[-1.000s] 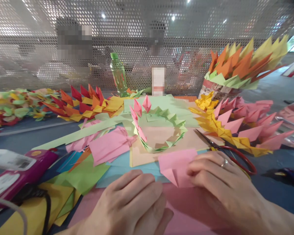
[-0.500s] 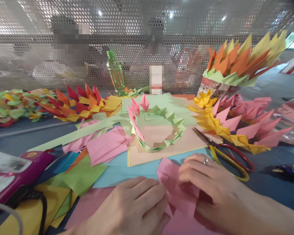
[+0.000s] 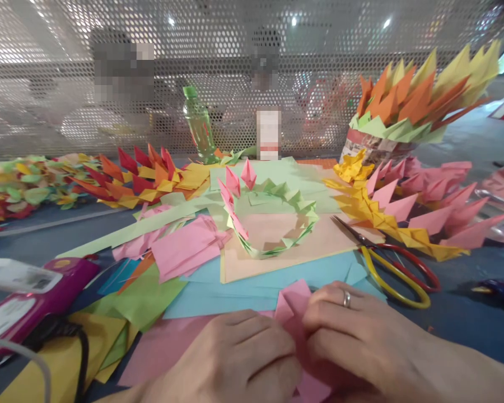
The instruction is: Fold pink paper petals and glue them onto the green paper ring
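A creased, partly folded piece of pink paper (image 3: 292, 305) lies between my two hands at the bottom middle. My left hand (image 3: 239, 355) is closed on its left side, with the fingertips bent under and partly hidden. From the right, my right hand (image 3: 353, 336), wearing a ring, pinches the same paper with curled fingers. Beneath them spreads a flat pink sheet (image 3: 168, 341). Just beyond stands a ring of folded green paper (image 3: 308, 207) with several pink points (image 3: 247, 174) fixed along its left side.
Scissors (image 3: 376, 252) with red and yellow handles lie right of the sheets. A magenta device (image 3: 73, 280) with cables sits left. Pink paper strips (image 3: 189, 246), a green-capped bottle (image 3: 197, 126), yellow-and-pink folded pieces (image 3: 395, 215) and a basket-like paper piece (image 3: 378, 148) surround the ring.
My right hand has moved slightly down and left, closer to my left hand, and its fingers have closed in on the pink paper. Less of the paper shows between the hands.
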{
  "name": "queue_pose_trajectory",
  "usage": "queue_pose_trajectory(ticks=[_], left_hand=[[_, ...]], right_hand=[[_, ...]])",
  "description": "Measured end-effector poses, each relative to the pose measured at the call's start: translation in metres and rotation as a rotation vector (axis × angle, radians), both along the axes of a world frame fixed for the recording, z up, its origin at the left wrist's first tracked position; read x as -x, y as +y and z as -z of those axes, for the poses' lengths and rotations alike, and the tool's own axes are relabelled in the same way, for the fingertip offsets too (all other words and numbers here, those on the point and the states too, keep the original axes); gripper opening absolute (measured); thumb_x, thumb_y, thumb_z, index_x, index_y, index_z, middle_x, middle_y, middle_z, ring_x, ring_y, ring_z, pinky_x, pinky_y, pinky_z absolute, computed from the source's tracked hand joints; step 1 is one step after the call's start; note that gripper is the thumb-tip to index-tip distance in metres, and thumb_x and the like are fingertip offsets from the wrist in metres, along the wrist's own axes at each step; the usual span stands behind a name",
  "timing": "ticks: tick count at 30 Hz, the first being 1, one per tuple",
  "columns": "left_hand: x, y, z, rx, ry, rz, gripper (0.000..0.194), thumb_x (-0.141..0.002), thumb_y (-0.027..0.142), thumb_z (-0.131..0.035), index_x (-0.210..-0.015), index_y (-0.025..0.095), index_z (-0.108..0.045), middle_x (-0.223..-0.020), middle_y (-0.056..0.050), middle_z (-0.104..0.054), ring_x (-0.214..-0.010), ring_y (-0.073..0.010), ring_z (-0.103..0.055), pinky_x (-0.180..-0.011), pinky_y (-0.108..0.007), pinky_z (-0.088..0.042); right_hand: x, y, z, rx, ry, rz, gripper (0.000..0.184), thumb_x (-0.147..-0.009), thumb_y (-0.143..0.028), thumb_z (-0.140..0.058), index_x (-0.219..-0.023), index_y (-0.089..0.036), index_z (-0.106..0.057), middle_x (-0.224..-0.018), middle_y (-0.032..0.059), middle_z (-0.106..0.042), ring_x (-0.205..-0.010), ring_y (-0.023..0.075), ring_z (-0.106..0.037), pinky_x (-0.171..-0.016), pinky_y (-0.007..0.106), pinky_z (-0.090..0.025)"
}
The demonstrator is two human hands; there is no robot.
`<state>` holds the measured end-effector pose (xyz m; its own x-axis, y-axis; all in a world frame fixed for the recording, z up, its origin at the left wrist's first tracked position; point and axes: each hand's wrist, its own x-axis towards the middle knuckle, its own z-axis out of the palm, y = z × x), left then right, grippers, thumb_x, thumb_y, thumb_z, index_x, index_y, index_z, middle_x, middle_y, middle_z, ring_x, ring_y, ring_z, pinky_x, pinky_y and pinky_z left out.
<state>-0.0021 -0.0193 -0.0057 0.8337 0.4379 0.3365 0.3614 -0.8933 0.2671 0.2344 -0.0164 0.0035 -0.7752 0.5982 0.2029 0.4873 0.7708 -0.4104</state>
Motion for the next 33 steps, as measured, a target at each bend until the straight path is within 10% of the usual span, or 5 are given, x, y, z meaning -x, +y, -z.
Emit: queue_pose_trajectory(ticks=[9, 33], left_hand=[[0.006, 0.004, -0.009, -0.08, 0.026, -0.051, 0.039, -0.101, 0.005, -0.034, -0.092, 0.012, -0.071, -0.081, -0.004, -0.072, -0.072, -0.0177, -0.069, -0.069, -0.032, -0.058], [-0.008, 0.003, 0.024, 0.373, -0.301, -0.287, 0.015, -0.094, 0.01, -0.06, -0.083, 0.019, -0.057, -0.085, 0.001, -0.06, -0.081, -0.0131, -0.055, -0.07, -0.026, -0.041]], right_hand=[[-0.002, 0.006, 0.015, -0.155, 0.092, -0.009, 0.014, -0.096, -0.021, -0.063, -0.083, -0.018, -0.069, -0.091, 0.0033, -0.069, -0.084, 0.0174, -0.059, -0.082, 0.031, -0.048], [-0.021, 0.019, 0.0, 0.265, -0.088, -0.226, 0.029, -0.092, -0.01, -0.062, -0.117, -0.021, -0.071, -0.121, 0.0017, -0.066, -0.108, 0.0153, -0.061, -0.097, 0.024, -0.046]])
